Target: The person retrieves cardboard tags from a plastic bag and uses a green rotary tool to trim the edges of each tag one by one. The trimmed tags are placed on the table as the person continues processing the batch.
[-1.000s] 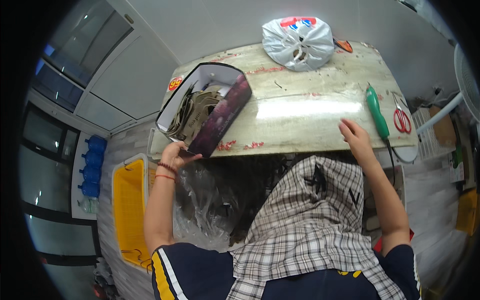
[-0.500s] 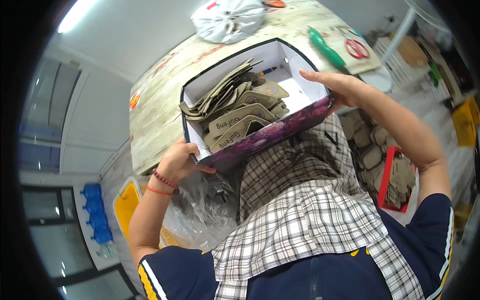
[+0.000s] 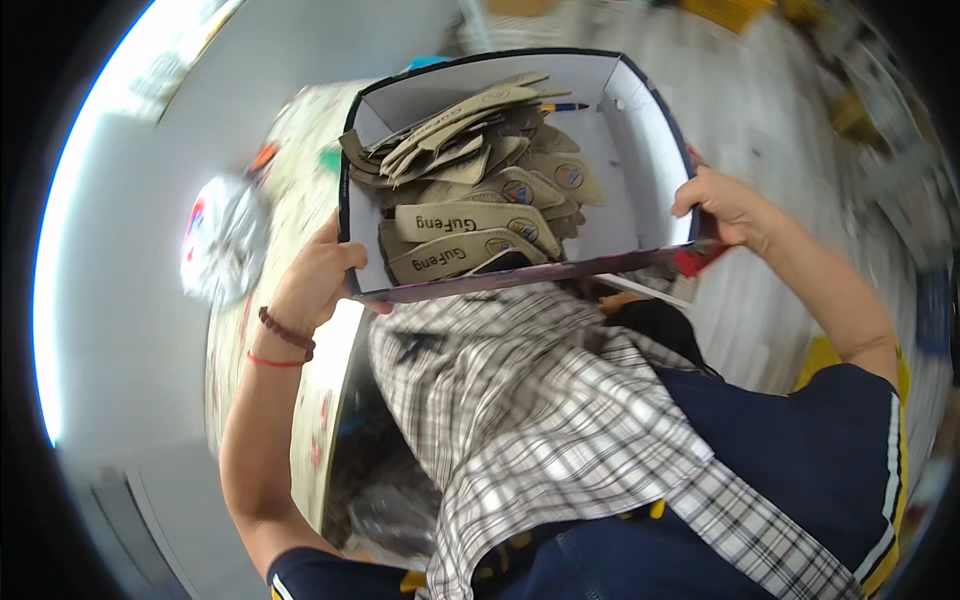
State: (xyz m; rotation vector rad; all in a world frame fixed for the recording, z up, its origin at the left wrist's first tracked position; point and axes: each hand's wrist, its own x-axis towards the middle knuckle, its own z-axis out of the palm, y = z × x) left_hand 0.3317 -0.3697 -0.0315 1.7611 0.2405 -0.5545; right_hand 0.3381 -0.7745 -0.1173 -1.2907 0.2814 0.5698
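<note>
Between my two hands I carry an open box (image 3: 630,150) with a white inside, a black rim and a dark floral outer side. My left hand (image 3: 322,268) grips its near left corner, thumb over the rim. At the right end wall my right hand (image 3: 725,205) holds on, fingers partly hidden behind the box. Inside lie several flat beige pieces (image 3: 475,225) with printed lettering and small round emblems, heaped toward the left. A dark blue and yellow pen (image 3: 565,107) rests by the far wall.
Left of me stands a worn pale table (image 3: 283,215). A white plastic bag (image 3: 225,240) sits at its far side. Below the table is clear plastic (image 3: 395,515). The grey floor (image 3: 740,90) stretches to the right, with yellow containers (image 3: 728,10) beyond.
My body has turned right, away from the table, and the box has come along in both hands. The table and white bag now appear at the left.
</note>
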